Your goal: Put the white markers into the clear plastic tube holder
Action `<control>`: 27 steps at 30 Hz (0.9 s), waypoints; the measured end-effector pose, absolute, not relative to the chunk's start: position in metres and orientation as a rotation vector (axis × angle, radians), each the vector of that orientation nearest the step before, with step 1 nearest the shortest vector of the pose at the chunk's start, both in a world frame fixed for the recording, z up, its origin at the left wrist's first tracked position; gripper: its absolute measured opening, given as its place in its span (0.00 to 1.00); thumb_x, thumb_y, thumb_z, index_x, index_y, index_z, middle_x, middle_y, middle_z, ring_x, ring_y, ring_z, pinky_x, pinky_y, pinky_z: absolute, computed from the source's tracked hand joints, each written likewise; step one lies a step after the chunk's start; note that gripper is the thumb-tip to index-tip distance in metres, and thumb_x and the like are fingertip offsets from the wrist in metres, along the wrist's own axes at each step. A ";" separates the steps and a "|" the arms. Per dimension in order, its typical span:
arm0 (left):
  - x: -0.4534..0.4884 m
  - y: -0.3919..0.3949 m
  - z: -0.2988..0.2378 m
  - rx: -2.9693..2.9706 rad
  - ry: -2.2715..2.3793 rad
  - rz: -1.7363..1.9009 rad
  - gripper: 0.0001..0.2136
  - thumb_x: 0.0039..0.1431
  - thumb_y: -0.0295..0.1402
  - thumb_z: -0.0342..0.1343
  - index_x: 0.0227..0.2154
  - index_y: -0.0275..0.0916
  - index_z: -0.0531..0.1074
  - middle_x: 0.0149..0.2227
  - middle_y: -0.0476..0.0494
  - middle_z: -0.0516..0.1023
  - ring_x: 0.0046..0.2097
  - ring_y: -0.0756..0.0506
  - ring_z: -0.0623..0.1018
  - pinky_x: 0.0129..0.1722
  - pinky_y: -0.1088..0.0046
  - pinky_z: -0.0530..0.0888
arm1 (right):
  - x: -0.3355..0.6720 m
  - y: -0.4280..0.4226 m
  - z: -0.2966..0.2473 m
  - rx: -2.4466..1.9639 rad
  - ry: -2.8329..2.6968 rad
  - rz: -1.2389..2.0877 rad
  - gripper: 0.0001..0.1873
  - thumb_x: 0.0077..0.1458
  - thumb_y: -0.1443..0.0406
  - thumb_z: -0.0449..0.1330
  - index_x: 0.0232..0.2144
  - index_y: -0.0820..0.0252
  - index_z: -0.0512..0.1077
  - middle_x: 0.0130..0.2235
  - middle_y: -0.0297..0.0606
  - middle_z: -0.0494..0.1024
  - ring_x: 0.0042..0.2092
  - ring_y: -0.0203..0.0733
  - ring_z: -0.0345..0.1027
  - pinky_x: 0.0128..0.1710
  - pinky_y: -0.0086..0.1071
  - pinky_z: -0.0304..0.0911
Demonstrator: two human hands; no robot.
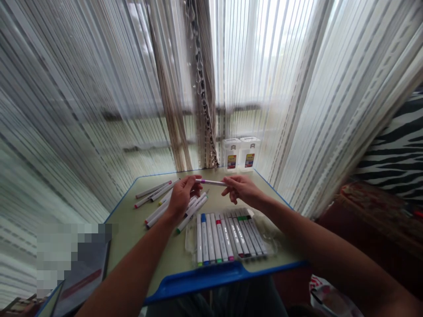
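— What fills most of the view?
— Striped curtains, hanging behind the bench and down both of its sides. A zebra-print cloth shows past the right side.
— And the bench itself?
— The bench is pale green with a blue rim. At its near edge, a little right of the middle, lies a clear tray. It holds a row of markers laid side by side, with caps in several colours.
— Anything at the far edge?
— Two white boxes stand touching each other there, right of the middle. Loose markers are scattered from the far left corner in toward the middle, some of them under the left hand.
— Where are the hands?
— The left hand and the right hand are raised over the middle of the bench, nearer the far edge. Between them is one white pen with a purple band, held level above the bench, clear of the other markers.
— How do the fingers stand?
— Clenched on the pen at both ends. The left hand's fingers pinch the end by the band, and the right hand's fingertips pinch the other end.
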State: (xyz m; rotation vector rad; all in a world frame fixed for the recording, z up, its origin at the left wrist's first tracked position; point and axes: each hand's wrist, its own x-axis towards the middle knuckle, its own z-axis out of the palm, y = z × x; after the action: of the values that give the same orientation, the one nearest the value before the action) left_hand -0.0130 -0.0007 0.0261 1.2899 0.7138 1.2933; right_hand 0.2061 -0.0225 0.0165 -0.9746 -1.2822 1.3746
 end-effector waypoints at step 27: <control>0.063 -0.073 0.069 2.320 0.801 0.951 0.12 0.61 0.39 0.57 0.43 0.36 0.73 0.31 0.44 0.78 0.32 0.47 0.77 0.32 0.71 0.71 | 0.268 -0.087 0.053 -0.956 -1.403 1.281 0.33 0.46 0.63 0.72 0.54 0.60 0.68 0.31 0.34 0.78 0.28 0.40 0.78 0.27 0.33 0.76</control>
State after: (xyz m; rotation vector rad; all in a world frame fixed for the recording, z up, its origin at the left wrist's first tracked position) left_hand 0.0631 -0.0733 0.0688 2.3201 0.8009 0.9514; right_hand 0.2678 -0.0869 0.0531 -0.9558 -1.4033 1.2806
